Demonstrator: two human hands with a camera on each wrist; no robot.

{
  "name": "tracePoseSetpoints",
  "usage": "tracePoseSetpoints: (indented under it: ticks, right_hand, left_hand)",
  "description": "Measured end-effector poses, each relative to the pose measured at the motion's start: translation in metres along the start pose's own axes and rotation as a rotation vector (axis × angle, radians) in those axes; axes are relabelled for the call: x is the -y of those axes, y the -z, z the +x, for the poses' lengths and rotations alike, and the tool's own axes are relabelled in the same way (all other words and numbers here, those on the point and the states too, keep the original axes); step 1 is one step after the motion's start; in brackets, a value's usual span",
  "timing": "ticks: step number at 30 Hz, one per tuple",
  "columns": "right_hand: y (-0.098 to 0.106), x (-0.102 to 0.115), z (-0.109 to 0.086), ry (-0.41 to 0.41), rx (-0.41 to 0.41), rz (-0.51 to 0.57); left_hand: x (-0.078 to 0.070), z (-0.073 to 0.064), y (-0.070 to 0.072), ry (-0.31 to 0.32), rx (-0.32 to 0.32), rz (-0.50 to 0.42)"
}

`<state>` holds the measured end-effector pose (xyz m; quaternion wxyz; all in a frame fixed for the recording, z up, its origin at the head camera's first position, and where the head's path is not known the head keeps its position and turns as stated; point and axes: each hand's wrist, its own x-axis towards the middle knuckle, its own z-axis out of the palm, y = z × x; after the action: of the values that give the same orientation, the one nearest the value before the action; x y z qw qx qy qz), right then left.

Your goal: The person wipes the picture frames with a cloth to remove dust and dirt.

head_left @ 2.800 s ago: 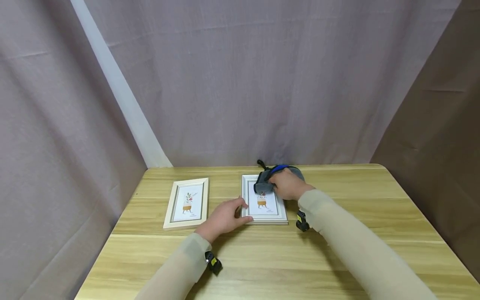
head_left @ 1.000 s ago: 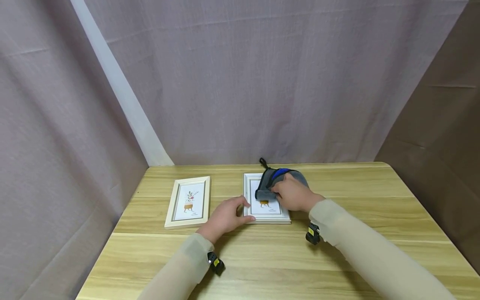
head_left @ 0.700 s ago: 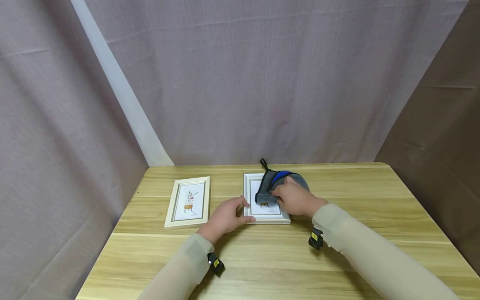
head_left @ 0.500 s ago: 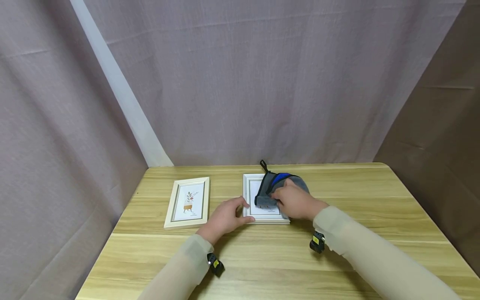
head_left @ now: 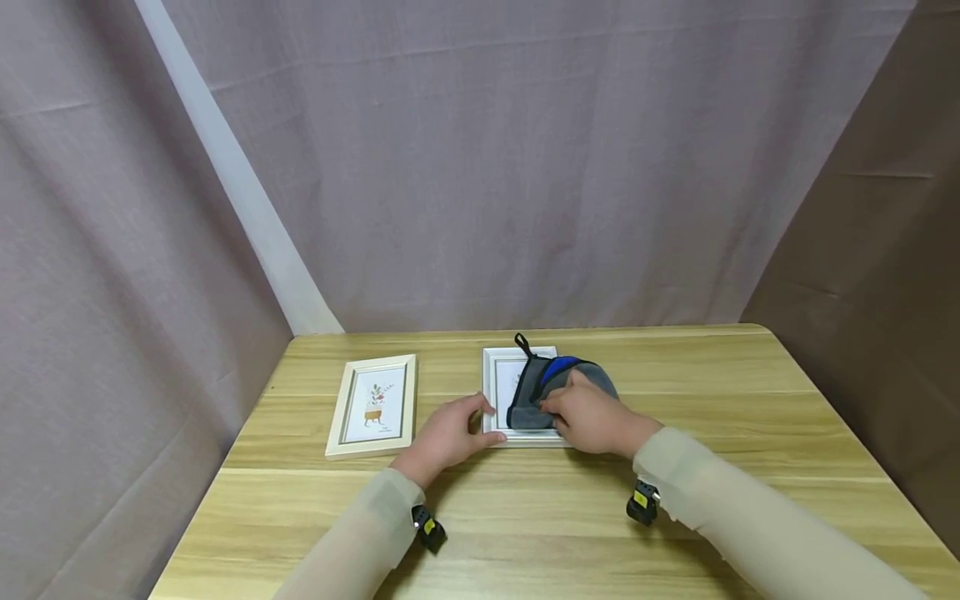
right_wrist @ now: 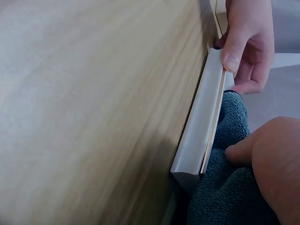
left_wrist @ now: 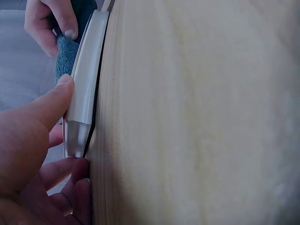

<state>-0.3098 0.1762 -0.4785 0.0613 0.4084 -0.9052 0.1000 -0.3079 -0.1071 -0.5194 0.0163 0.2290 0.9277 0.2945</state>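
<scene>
Head view: left hand (head_left: 448,430) grips white picture frame (head_left: 504,392), right hand (head_left: 589,417) opposite pinches gray cloth (head_left: 529,402) on it, wiping apparently unfinished.

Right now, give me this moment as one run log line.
Left hand: grips white frame by near-left corner | Right hand: holds gray cloth on white frame | Cream frame: on table, farther left

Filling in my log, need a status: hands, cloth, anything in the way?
Left hand gripping near left corner of white frame. Right hand holding grey cloth against its face. Cream frame apart to the left, not in the way.
</scene>
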Motion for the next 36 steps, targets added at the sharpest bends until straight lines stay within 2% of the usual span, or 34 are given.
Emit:
tracePoseSetpoints:
  ticks: [13,17,23,36]
  right_hand:
    - [0.004,0.011,-0.01,-0.015,0.036,-0.022]
    - [0.006,0.015,-0.012,-0.023,0.071,-0.071]
    - [0.009,0.021,-0.013,-0.057,0.168,-0.184]
    - [0.017,0.028,0.003,-0.104,0.259,-0.245]
  left_hand:
    - [-0.001,0.001,-0.003,0.002,0.006,0.008]
    - [-0.002,-0.001,-0.003,0.003,0.011,0.008]
    - [-0.003,-0.003,0.001,-0.013,0.005,0.002]
    - [-0.003,-0.003,0.002,-0.035,0.009,0.026]
